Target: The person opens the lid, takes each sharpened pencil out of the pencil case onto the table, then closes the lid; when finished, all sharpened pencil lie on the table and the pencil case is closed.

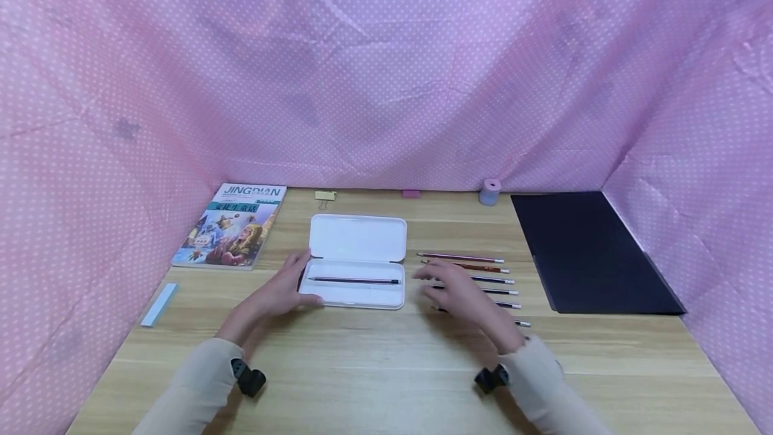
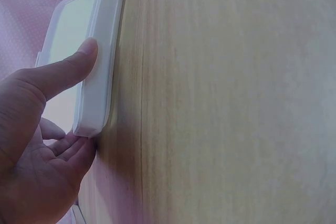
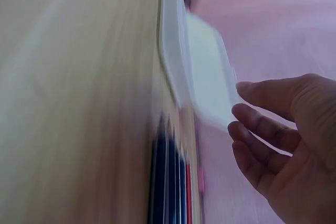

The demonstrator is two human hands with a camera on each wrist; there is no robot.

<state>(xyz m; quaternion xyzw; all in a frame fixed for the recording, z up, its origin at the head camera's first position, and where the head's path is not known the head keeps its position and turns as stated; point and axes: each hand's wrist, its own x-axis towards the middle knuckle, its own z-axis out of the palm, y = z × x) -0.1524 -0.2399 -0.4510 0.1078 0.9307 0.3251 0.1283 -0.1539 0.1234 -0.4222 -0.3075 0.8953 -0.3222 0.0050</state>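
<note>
A white pencil case lies with its lid raised, and one dark pencil rests inside. My left hand grips the case's left end; in the left wrist view the thumb presses the front wall and fingers reach around the end. To the right, several pencils lie in a row, tips toward the case. Over their left parts hovers my right hand, hiding some of them. In the right wrist view its fingers are loosely bent, with nothing between them and the thumb.
A magazine lies at the left, with a pale blue strip in front. Along the back are a binder clip, a pink block and a small pink-and-blue cylinder. A black folder lies at the right.
</note>
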